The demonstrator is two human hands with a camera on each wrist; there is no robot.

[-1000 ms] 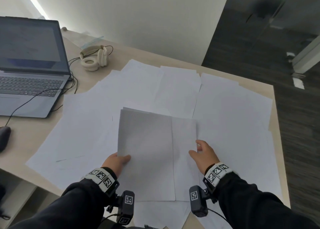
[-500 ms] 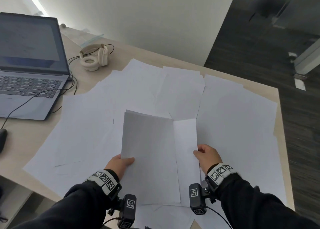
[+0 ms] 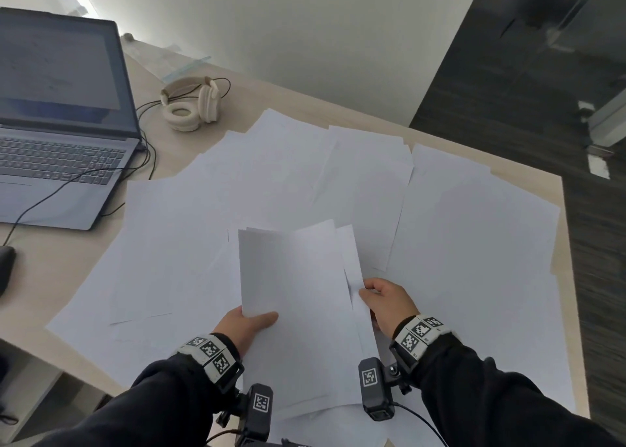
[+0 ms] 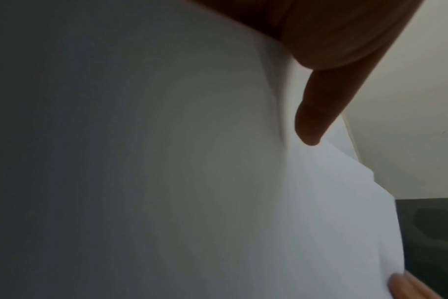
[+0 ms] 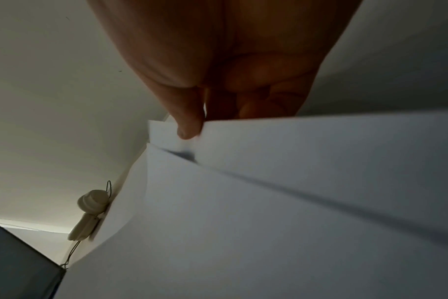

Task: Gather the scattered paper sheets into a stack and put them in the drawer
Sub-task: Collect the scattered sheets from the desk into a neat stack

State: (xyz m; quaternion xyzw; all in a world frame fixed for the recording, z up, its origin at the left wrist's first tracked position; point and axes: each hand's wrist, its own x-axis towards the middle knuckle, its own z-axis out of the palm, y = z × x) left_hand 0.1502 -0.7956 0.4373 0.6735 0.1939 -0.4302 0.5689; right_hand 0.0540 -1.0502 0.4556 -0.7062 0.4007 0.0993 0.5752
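White paper sheets [image 3: 457, 236] lie spread and overlapping over most of the desk. My left hand [image 3: 247, 324] holds a small stack of sheets [image 3: 298, 304] by its left edge, thumb on top, lifted and tilted above the others. My right hand [image 3: 382, 302] pinches the edge of a single sheet [image 3: 354, 277] at the stack's right side. In the right wrist view the thumb [image 5: 187, 121] presses on that sheet's edge [image 5: 294, 137]. The left wrist view is filled by the underside of the stack [image 4: 166, 161] with one finger [image 4: 317, 113] against it. No drawer is visible.
An open laptop [image 3: 57, 125] stands at the left with a cable running across the desk. Cream headphones [image 3: 189, 103] lie behind the sheets. A dark mouse [image 3: 5, 267] is at the far left edge. The desk's right edge [image 3: 569, 277] borders dark flooring.
The right hand has taken hold of the sheet on the right and drawn it left against the stack. The stack in the left hand has risen and tilted a little.
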